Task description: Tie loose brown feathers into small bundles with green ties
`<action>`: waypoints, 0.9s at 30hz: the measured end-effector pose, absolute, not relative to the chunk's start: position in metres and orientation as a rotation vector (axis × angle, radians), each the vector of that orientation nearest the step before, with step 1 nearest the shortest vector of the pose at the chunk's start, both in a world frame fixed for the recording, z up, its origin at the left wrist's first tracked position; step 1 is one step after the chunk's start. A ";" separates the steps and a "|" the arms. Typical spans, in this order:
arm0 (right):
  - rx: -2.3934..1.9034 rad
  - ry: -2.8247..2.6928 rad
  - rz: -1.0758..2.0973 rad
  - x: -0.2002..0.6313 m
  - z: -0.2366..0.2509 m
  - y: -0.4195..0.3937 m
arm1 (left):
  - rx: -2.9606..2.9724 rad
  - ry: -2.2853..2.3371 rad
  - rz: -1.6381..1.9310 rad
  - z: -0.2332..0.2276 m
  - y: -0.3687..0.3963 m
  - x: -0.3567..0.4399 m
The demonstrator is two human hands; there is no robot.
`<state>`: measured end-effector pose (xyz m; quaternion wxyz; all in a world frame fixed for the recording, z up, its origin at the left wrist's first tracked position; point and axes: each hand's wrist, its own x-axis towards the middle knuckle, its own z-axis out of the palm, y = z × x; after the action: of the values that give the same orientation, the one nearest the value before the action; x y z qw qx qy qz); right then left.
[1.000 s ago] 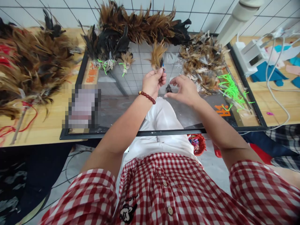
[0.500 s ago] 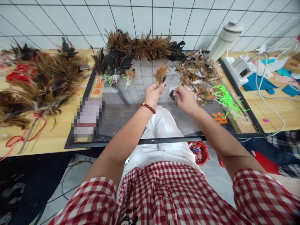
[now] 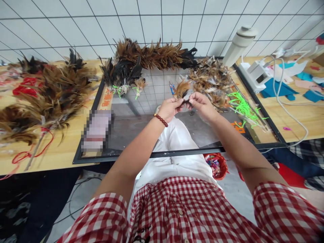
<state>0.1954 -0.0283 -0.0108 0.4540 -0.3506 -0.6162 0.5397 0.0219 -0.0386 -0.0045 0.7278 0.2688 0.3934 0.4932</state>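
We hold a small tuft of brown feathers point(image 3: 181, 90) between both hands above the glass tabletop point(image 3: 141, 125), just in front of the loose feather heap point(image 3: 211, 79); our left hand point(image 3: 170, 108) pinches the quill end with thumb and fingers closed, and our right hand point(image 3: 202, 104) meets it there, fingertips shut on the same stem, though what small dark thing lies between them we cannot quite make out; judging from the table, part of the work is done, since tied bundles point(image 3: 121, 76) with green bands lie at the far left of the glass and a long finished row of feathers point(image 3: 154, 55) runs along the wall; plenty is left, for the loose heap is large and a pile of green ties point(image 3: 241, 105) waits beside it; both forearms reach forward, wrists turned inward, knuckles up, the hands touching at the fingertips; a bead bracelet point(image 3: 161, 119) sits on the left wrist.
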 end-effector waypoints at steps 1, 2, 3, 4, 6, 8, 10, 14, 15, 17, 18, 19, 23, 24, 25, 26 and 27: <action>-0.883 -1.482 1.329 0.196 -0.011 -0.028 | 0.560 0.881 1.128 -0.004 -0.039 0.024; -0.896 -1.439 1.339 0.196 -0.010 -0.029 | 0.523 0.893 1.179 -0.003 -0.039 0.025; -0.903 -1.395 1.364 0.196 -0.010 -0.029 | 0.488 0.900 1.235 -0.002 -0.039 0.027; -0.905 -1.355 1.395 0.196 -0.010 -0.030 | 0.463 0.904 1.288 -0.001 -0.039 0.029; -0.917 -1.309 1.468 0.193 -0.010 -0.032 | 0.454 0.913 1.370 0.000 -0.040 0.032; -0.951 -1.291 1.488 0.187 -0.011 -0.034 | 0.482 0.924 1.404 0.001 -0.041 0.035; -0.990 -1.269 1.469 0.181 -0.012 -0.035 | 0.516 0.935 1.390 0.001 -0.042 0.037; -1.046 -1.262 1.312 0.182 -0.013 -0.031 | 0.522 0.968 1.252 0.003 -0.046 0.036; -1.050 -1.295 1.246 0.185 -0.012 -0.029 | 0.519 0.978 1.209 0.004 -0.047 0.034; -1.044 -1.404 1.109 0.193 -0.011 -0.025 | 0.527 0.991 1.126 0.006 -0.047 0.031; -1.042 -1.470 1.050 0.197 -0.011 -0.024 | 0.535 0.995 1.093 0.007 -0.047 0.029; -1.043 -1.543 0.998 0.200 -0.011 -0.023 | 0.543 1.000 1.068 0.007 -0.047 0.028; -1.097 -1.786 0.801 0.207 -0.014 -0.022 | 0.582 1.032 1.007 0.007 -0.047 0.027; -1.113 -1.822 0.745 0.208 -0.015 -0.022 | 0.601 1.036 0.996 0.008 -0.048 0.027; -1.129 -1.848 0.690 0.207 -0.016 -0.023 | 0.621 1.039 0.986 0.008 -0.049 0.027; -1.140 -1.868 0.640 0.207 -0.017 -0.023 | 0.641 1.044 0.977 0.009 -0.050 0.028; -1.150 -1.884 0.600 0.206 -0.018 -0.024 | 0.663 1.048 0.965 0.009 -0.051 0.028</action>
<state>0.2058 -0.0236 -0.0180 0.4142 -0.4575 -0.7498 0.2388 0.0284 -0.0507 0.0092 0.7070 0.2986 0.4715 0.4343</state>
